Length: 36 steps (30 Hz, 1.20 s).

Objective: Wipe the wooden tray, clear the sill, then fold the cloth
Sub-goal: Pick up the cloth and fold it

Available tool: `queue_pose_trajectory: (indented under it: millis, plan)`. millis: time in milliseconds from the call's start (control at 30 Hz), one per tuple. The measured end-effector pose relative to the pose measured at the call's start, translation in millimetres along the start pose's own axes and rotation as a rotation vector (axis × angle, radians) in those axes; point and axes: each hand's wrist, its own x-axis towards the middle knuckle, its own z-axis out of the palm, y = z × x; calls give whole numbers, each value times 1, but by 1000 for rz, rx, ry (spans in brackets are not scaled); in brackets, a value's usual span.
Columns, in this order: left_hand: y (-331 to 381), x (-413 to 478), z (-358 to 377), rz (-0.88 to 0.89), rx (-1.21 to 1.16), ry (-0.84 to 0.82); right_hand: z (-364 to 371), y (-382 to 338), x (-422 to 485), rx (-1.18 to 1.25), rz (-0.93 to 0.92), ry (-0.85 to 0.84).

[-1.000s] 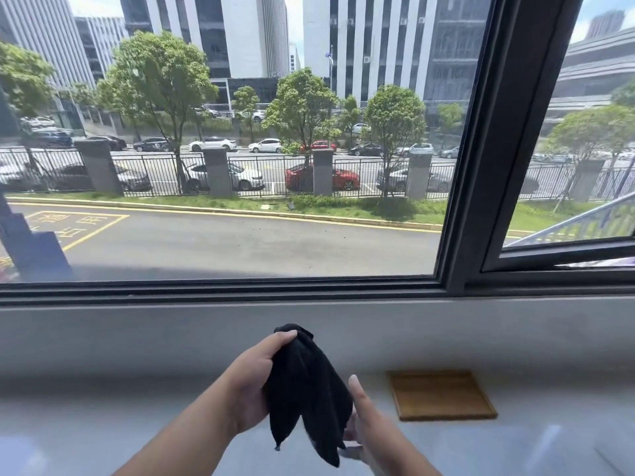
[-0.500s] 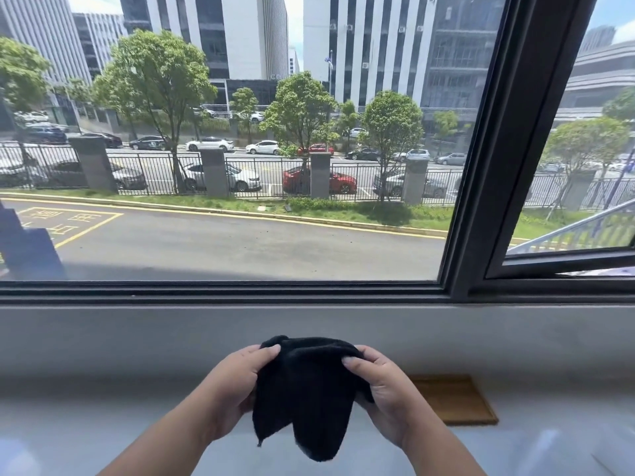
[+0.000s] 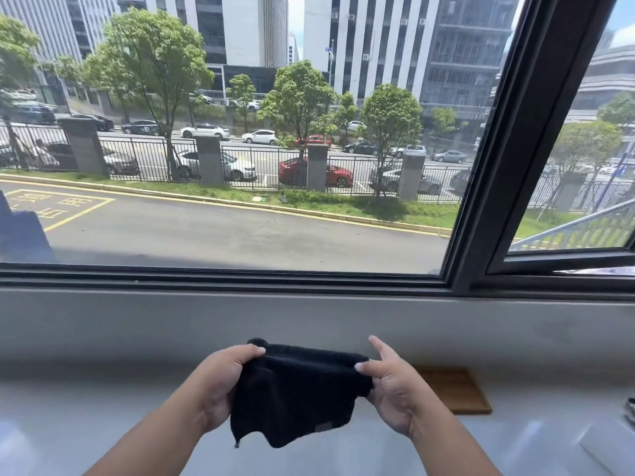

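A black cloth hangs spread between both hands above the pale sill. My left hand pinches its top left corner. My right hand pinches the top right corner with thumb and fingers, the index finger sticking up. The cloth's lower edge droops unevenly, with a small grey tag near the bottom. The flat wooden tray lies on the sill just right of my right hand, partly hidden behind it.
A grey wall band and a dark window frame rise behind the sill. At the far right edge a small dark metal object pokes in, and a pale flat sheet lies below it.
My right hand came up from under the cloth and took its top edge. Both hands then moved apart, stretching the bunched cloth out wide.
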Motion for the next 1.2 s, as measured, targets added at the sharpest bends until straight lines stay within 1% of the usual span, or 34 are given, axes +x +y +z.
queue_pose_trajectory:
  millis: [133, 233, 300, 367, 433, 467, 500, 533, 633, 667, 700, 767, 800, 833, 900, 967, 1000, 1067, 1200]
  plan:
    - [-5, 11, -18, 86, 400, 182, 0, -14, -4, -222, -126, 49]
    - [-7, 16, -26, 111, 529, 240, 0, -24, -10, -385, -179, 64]
    - [-7, 17, -30, 114, 477, 240, 0, -32, -15, -433, -208, 46]
    - [-4, 16, -32, 85, 290, 169, -2, -37, -17, -494, -241, 63]
    - [0, 13, -32, 80, 147, 93, -6, -36, -17, -644, -287, 141]
    - [0, 11, -32, 105, 152, 80, -9, -35, -16, -743, -310, 185]
    - [0, 11, -32, 145, 195, 90, -12, -33, -15, -830, -323, 220]
    - [-1, 12, -31, 198, 285, 124, -14, -32, -14, -895, -329, 249]
    - [1, 14, -32, 408, 756, 301, -19, -29, -11, -966, -326, 295]
    - [2, 14, -33, 461, 852, 344, -21, -28, -10, -968, -316, 291]
    - [3, 15, -34, 492, 861, 332, -22, -28, -9, -958, -300, 282]
    - [4, 20, -36, 507, 766, 243, -23, -26, -8, -903, -271, 251]
    - [4, 20, -36, 508, 757, 241, -23, -24, -7, -851, -257, 233]
    - [3, 21, -36, 524, 797, 276, -21, -22, -7, -783, -237, 219]
    - [-1, 19, -33, 543, 925, 413, -14, -15, -8, -656, -171, 212]
    - [-5, 13, -24, 524, 965, 496, 0, -5, -11, -547, -81, 204]
    - [-8, 12, -17, 505, 948, 484, 8, 1, -12, -483, -42, 181]
    - [-14, 9, 1, 449, 857, 379, 28, 12, -15, -375, 7, 109]
    - [-23, 3, 39, 336, 515, 119, 60, 29, -19, -327, 52, -40]
